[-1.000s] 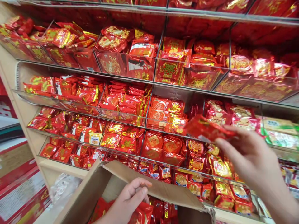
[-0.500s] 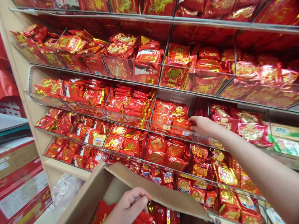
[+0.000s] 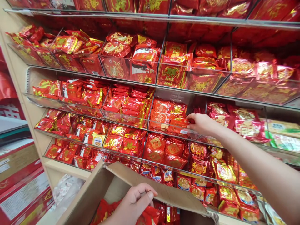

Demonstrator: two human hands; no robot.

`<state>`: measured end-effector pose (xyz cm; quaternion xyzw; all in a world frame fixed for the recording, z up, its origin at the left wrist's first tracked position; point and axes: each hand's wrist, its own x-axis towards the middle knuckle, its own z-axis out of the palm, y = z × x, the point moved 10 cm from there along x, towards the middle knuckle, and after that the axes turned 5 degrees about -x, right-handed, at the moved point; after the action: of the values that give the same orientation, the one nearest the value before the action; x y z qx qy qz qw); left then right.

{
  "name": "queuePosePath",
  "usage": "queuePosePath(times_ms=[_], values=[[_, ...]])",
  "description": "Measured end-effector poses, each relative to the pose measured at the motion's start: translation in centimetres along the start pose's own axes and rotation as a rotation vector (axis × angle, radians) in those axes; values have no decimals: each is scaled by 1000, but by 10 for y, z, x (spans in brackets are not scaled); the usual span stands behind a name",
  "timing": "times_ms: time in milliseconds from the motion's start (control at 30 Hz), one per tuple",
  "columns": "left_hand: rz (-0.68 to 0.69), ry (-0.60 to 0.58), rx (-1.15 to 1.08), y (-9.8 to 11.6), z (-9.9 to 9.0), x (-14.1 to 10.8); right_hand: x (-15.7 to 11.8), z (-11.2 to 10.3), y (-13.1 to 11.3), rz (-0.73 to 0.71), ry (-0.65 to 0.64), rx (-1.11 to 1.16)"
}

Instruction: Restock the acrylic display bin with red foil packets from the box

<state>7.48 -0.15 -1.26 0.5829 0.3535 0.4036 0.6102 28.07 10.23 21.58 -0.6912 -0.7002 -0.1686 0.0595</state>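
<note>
My right hand (image 3: 199, 122) reaches into a shelf compartment, its bent fingers pinched at the right edge of a red packet (image 3: 178, 125) with a white barcode label. That packet lies behind the clear front lip, beside a red and gold packet (image 3: 160, 120). Low in the view, my left hand (image 3: 137, 200) is over an open cardboard box (image 3: 140, 175), thumb and forefinger curled together. Another red packet (image 3: 150, 216) shows just under its thumb and seems held by the lower fingers, which are hidden. More red packets (image 3: 104, 210) lie inside the box.
Tiered shelves with clear lips (image 3: 126, 120) and dividers hold many red and gold packets. Green and white packs (image 3: 283, 137) sit at the right. Stacked cartons (image 3: 21, 187) stand at the left, near a clear plastic bag (image 3: 67, 189). One box flap stands up before the lower shelf.
The view has shifted slightly, so the shelves appear a little further left. My left hand has risen a little to the right with the red packet under it. My right hand stays at its packet.
</note>
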Motion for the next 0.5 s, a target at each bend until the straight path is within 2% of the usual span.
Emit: queuePosePath(times_ms=[67, 167, 233, 267, 333, 400, 433, 500], values=[[-8, 0, -15, -4, -3, -1, -7, -16, 8, 30, 53, 25], [-24, -17, -109, -2, -6, 1, -33, -54, 13, 16, 279, 75], [-16, -58, -213, 9, -3, 4, -60, -71, -2, -123, 434, 184], [-6, -95, -268, 17, 1, 6, -75, -72, -16, -237, 459, 265], [16, -197, -365, 34, 14, 9, -102, -60, -51, -462, 398, 419], [11, -289, -465, 47, 30, 10, -123, -40, -82, -596, 285, 531], [6, -316, -515, 52, 38, 10, -130, -30, -92, -613, 243, 583], [10, -311, -609, 59, 49, 11, -134, -12, -96, -525, 176, 744]])
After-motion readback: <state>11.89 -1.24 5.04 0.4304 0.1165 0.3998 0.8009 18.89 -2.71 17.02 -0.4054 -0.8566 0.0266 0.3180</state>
